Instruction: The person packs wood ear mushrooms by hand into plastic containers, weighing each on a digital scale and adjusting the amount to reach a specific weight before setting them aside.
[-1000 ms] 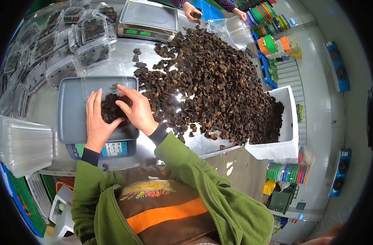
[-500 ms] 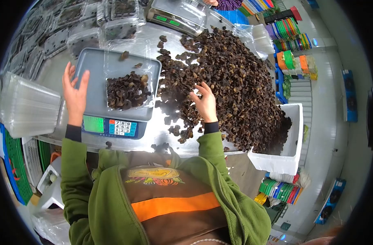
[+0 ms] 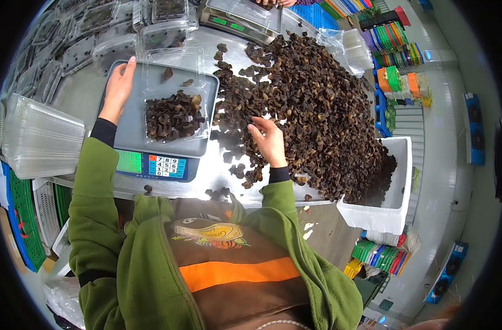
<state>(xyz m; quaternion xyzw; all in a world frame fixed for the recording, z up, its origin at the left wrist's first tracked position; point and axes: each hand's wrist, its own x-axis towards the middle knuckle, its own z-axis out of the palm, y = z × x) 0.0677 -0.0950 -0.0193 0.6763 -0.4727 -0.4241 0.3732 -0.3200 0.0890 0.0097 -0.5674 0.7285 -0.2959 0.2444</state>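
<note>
Lying open between your two grips, as it rests on the grey tray (image 3: 132, 125) of the scale (image 3: 191, 171), the clear container (image 3: 203, 132) holds a heap of dark brown, curled pieces (image 3: 173, 116) in its base. Its lid (image 3: 180, 59) is folded back, away from you, and two stray pieces show within the lid's outline. Just left of the container, your left grip (image 3: 120, 85) is over the tray's edge, fingers stretched out, with nothing seen in it. Your right grip (image 3: 253, 123) is at the near-left edge of the big pile (image 3: 317, 104), its fingers loosely bent and close to the thumb; you cannot tell whether a piece is pinched there. Nearer you than the left grip are the scale's lit green display (image 3: 129, 161) and keypad (image 3: 168, 166). To the left of that grip, a stack of empty clear containers (image 3: 44, 137) lies on the metal surface (image 3: 77, 99), and beyond it are many filled containers (image 3: 116, 53). Well to the right of your right grip, a white foam box (image 3: 373, 220) holds the pile's end. Beyond both grips are a second scale (image 3: 234, 26) and another person's hands (image 3: 284, 2).
</note>
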